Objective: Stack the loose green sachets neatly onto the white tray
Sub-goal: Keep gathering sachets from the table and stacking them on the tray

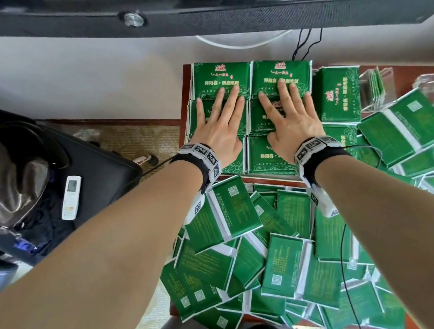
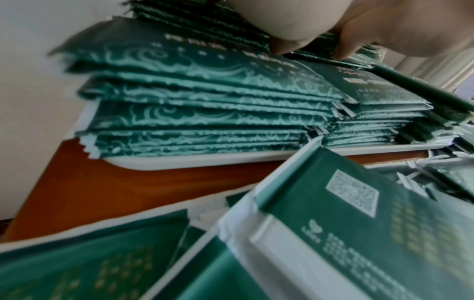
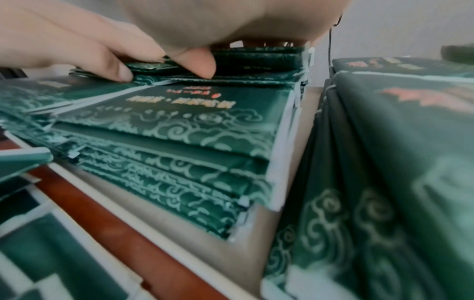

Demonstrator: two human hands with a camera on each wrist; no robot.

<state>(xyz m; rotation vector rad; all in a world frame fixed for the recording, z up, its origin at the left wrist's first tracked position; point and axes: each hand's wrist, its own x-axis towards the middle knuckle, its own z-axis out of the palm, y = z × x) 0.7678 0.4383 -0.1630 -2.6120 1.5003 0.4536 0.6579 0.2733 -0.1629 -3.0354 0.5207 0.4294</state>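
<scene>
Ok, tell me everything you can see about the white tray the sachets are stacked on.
The white tray is shallow, with a low rim and rounded corners, and looks like smooth plastic. It lies flat on the reddish-brown table near the wall. Stacks of green sachets cover it, some overhanging its rim, so only its edges show. The left hand and right hand press flat on the stacks, not on the tray.

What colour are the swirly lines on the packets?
Pale, whitish swirls on the dark green sachets, clearest in the right wrist view.
</scene>
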